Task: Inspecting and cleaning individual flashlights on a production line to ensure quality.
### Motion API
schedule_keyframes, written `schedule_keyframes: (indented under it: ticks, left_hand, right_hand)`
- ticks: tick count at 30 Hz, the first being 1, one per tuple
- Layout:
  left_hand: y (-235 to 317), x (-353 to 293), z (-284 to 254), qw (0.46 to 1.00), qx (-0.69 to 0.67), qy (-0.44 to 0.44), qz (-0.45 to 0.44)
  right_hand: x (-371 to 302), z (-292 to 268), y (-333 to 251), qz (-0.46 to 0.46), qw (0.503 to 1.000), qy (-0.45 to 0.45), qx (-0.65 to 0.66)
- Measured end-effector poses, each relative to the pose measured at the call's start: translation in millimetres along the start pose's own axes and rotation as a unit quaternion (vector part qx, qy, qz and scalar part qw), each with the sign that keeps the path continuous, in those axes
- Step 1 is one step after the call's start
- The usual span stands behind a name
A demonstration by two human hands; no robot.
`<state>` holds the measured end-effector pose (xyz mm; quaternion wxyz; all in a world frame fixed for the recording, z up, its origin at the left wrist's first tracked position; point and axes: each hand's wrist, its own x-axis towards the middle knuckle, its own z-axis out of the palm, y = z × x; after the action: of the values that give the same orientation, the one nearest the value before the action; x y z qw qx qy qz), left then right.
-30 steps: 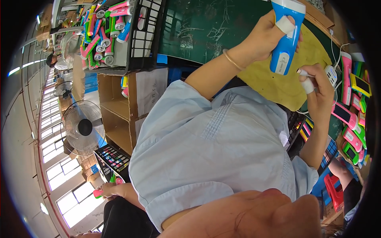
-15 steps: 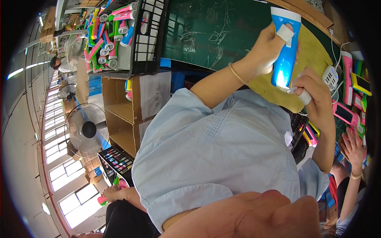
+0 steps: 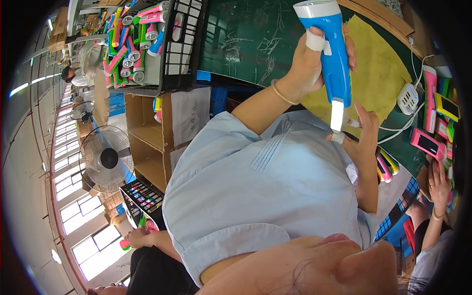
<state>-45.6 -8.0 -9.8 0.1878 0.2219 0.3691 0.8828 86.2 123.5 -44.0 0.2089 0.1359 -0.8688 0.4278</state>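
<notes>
My left hand is wrapped round a blue flashlight with a white head, held slanting above the green tabletop. White tape covers its thumb tip. From the flashlight's lower end sticks out a brightly glowing white lamp piece. My right hand is just below that end, its fingers spread apart. One white-taped fingertip is at the bottom of the lamp piece; whether it touches cannot be made out. Behind the flashlight lies a yellow sheet.
A white multi-port charger with cables lies to the right, near several colourful flashlights. At the upper left, a black crate holds many more. Below it stands a cardboard box. A co-worker's hand is at the right.
The flashlight and my left hand have moved left. The glowing lamp piece now sticks out of its lower end. My right hand has moved down and left, its fingers opened from a closed grip.
</notes>
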Motion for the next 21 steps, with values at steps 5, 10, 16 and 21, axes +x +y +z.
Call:
schedule_keyframes:
  ticks: [5, 10, 16, 21]
  left_hand:
    - [-9, 0, -5, 0.991, -0.08, 0.066, -0.088]
    - [-18, -13, -2, 0.999, 0.02, 0.029, -0.029]
    - [2, -20, 10, 0.992, 0.126, 0.0, 0.033]
    - [-26, -34, -12, 0.971, 0.185, -0.148, 0.021]
  right_hand:
    - [3, -4, 18, -0.136, 0.986, -0.063, -0.07]
    - [29, 6, 2, 0.015, 0.999, 0.014, 0.033]
    - [18, 0, 3, 0.121, 0.967, -0.11, 0.196]
    - [-7, 14, 40, 0.235, 0.953, -0.062, 0.183]
